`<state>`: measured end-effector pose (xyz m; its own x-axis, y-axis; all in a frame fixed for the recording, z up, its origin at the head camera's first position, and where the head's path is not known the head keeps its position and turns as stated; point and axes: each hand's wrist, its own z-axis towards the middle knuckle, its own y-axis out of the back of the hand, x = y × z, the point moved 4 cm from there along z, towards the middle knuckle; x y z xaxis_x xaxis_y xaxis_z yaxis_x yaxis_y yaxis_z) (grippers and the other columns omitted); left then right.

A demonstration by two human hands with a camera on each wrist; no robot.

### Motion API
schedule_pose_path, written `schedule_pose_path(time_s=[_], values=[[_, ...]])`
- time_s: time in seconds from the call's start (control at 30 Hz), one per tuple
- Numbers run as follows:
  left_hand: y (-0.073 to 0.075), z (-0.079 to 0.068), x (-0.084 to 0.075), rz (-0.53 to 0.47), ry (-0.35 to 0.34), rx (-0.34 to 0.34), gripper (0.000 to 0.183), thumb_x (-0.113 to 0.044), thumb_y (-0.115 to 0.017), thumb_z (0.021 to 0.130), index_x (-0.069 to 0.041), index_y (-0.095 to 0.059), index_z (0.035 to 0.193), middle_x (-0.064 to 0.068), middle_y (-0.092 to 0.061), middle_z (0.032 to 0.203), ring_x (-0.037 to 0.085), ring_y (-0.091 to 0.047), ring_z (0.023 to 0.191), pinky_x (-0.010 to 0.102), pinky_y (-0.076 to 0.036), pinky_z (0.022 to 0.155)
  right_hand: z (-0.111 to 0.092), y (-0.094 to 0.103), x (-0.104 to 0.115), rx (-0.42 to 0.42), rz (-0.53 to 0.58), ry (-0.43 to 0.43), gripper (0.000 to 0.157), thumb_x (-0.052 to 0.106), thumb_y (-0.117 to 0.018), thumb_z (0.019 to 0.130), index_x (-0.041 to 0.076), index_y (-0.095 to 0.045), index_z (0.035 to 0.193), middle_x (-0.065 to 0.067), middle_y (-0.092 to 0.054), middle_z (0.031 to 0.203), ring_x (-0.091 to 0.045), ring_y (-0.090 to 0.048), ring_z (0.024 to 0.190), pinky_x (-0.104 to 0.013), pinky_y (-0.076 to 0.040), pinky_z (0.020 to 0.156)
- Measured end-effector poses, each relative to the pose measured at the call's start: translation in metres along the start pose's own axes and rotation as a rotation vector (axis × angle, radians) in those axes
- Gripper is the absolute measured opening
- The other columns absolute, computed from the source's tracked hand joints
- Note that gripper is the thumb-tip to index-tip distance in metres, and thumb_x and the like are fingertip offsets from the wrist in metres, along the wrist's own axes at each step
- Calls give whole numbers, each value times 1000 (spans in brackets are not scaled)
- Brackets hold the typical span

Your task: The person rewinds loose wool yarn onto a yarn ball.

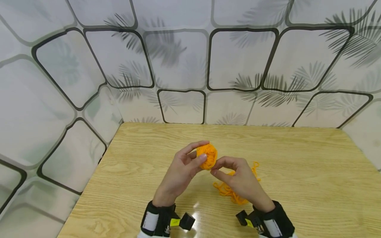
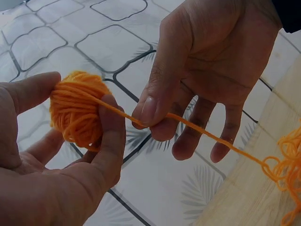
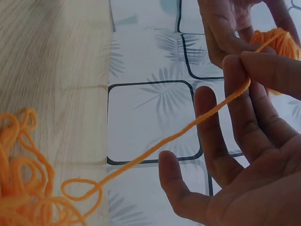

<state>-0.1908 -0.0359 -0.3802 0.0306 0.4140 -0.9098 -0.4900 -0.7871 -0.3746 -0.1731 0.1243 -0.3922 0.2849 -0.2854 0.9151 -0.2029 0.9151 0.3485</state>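
Observation:
My left hand (image 1: 182, 168) holds a small ball of orange yarn (image 1: 210, 155) above the table, the thumb on its near side and fingers around the rest. Close to its right, my right hand (image 1: 242, 180) pinches the yarn strand (image 2: 202, 129) between thumb and index finger, the other fingers spread apart. In the left wrist view the strand runs taut from the ball through that pinch. From there it leads down to a loose, looped heap of orange yarn (image 3: 28, 188) on the table. The right hand partly covers this heap in the head view.
The light wood table (image 1: 134, 158) reaches back to a wall covering (image 1: 181, 105) patterned with dark outlines and grey leaves. Another patterned panel (image 1: 38, 109) stands along the left side. Each wrist wears a black strap (image 1: 156, 218) with a small camera.

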Motion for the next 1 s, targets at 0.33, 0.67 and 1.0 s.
schedule_pose_path(time_s=[0.33, 0.67, 1.0], values=[[-11, 0, 3, 243, -49, 155, 38, -11, -57, 90, -7, -52, 128, 14, -53, 120, 29, -55, 101, 42, -47, 82, -1, 18, -1, -166, -115, 19, 10, 18, -67, 83, 19, -67, 92, 7, -65, 91, -12, -60, 91, -44, -43, 88], [-15, -1, 11, 494, -41, 199, 40, -19, -63, 87, -15, -55, 125, 1, -55, 124, 19, -55, 101, 37, -50, 76, -4, 31, 5, -284, -131, 0, 13, 30, -67, 83, 19, -67, 90, 6, -64, 88, -14, -58, 92, -45, -41, 90], [-12, -4, 5, 916, -152, -13, 40, -33, -68, 81, -27, -59, 119, -9, -55, 111, 11, -52, 96, 30, -47, 73, -7, 30, 15, -306, -171, 45, 12, 29, -68, 82, 20, -67, 90, 8, -63, 86, -13, -58, 93, -46, -39, 89]])
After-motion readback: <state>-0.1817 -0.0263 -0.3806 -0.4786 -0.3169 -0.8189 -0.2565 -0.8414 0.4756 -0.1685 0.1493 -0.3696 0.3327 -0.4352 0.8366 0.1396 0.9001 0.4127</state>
